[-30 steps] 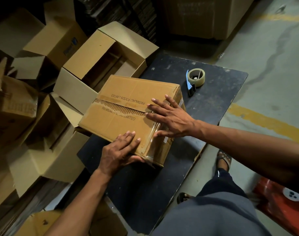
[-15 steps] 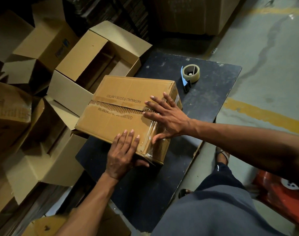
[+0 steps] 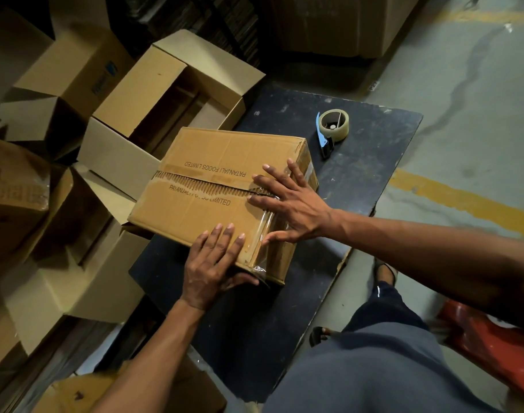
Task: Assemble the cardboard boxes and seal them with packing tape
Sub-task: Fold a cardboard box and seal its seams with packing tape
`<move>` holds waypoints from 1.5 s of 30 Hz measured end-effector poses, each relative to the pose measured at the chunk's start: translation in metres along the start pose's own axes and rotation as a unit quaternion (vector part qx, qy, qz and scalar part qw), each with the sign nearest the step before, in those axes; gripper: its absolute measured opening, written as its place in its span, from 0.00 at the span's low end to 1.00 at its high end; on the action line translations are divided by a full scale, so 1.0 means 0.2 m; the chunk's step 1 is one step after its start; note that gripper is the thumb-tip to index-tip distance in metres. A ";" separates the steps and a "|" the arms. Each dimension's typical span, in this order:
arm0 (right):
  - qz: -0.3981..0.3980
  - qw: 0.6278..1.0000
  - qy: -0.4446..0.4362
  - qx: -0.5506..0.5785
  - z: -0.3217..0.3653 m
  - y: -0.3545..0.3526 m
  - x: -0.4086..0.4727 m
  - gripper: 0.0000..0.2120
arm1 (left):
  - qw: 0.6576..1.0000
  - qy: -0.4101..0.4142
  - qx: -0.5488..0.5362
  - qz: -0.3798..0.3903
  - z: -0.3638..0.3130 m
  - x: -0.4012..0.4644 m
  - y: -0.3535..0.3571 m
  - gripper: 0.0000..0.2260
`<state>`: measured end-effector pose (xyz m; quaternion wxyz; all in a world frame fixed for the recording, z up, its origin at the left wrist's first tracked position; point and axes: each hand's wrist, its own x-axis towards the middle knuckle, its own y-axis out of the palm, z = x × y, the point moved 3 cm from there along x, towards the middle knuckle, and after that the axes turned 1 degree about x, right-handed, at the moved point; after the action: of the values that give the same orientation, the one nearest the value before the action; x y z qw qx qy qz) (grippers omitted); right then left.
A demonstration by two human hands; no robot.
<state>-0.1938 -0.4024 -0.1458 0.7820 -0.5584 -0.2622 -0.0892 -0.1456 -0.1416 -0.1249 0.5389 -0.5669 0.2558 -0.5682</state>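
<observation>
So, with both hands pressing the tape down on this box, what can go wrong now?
The centre seam looks mostly untaped, so the flaps may spring open once the right hand lifts. The cardboard box overhangs the black table edge, so the left hand pushing could tip it.

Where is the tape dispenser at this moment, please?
In the head view the tape dispenser lies untouched on the dark table, near its far edge, just beyond the right far corner of the closed box that both hands press.
</observation>
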 end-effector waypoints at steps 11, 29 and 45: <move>-0.016 1.000 -0.019 -0.001 -0.01 0.01 -0.02 0.52 | 0.999 -0.034 -0.015 0.003 -0.04 0.00 0.01 0.39; 0.058 0.994 -0.091 0.007 0.12 0.03 -0.06 0.48 | 0.996 -0.074 -0.048 0.002 -0.07 0.00 -0.01 0.38; 0.059 0.995 -0.082 0.016 0.13 -0.02 -0.11 0.53 | 0.887 -0.407 -0.198 0.094 -0.31 0.13 -0.09 0.37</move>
<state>-0.2225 -0.3832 -0.1480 0.7705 -0.5659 -0.2933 0.0068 -0.2023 -0.1785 -0.1131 0.5229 -0.8166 0.1734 -0.1724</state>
